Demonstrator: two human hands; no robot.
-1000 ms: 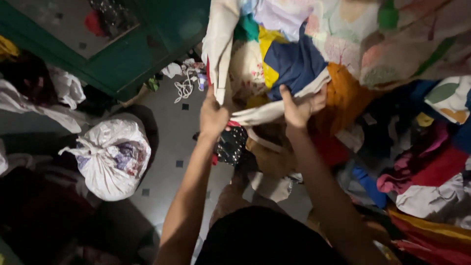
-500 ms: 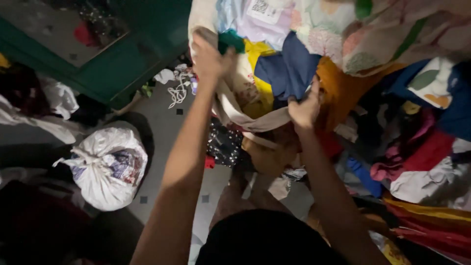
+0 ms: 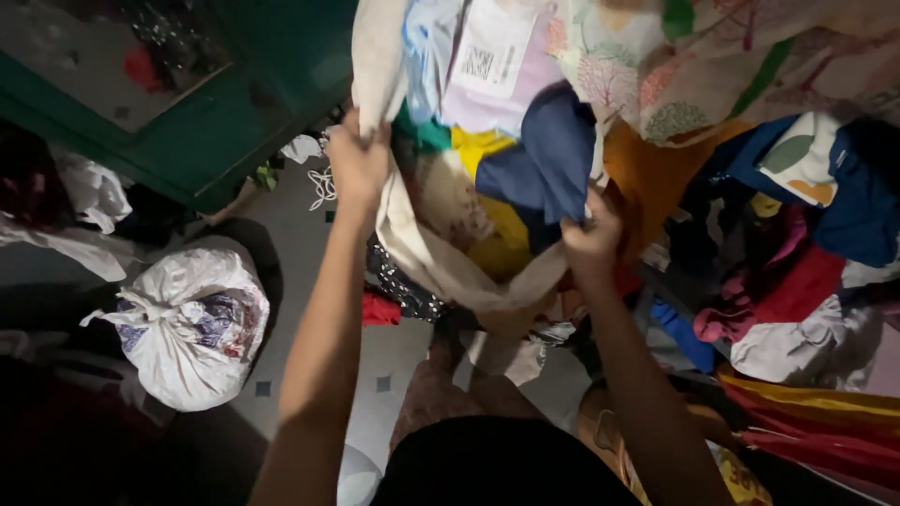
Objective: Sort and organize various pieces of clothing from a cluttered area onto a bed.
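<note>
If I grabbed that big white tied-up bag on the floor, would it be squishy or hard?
Probably squishy: the white bag bulges unevenly, and patterned cloth shows through its thin skin. It looks stuffed full, so likely rather heavy for a soft thing. Its knotted top should give a handy grip, and the rounded body might sag or flop rather than roll.

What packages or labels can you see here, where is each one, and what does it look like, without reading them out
Label: white rectangular sheet with a dark square code, on a pale lilac package at the top of the cream sack held open by the left hand and right hand.
Tied bag: white, knotted, bulging, on the floor at left, patterned cloth showing through.
</note>
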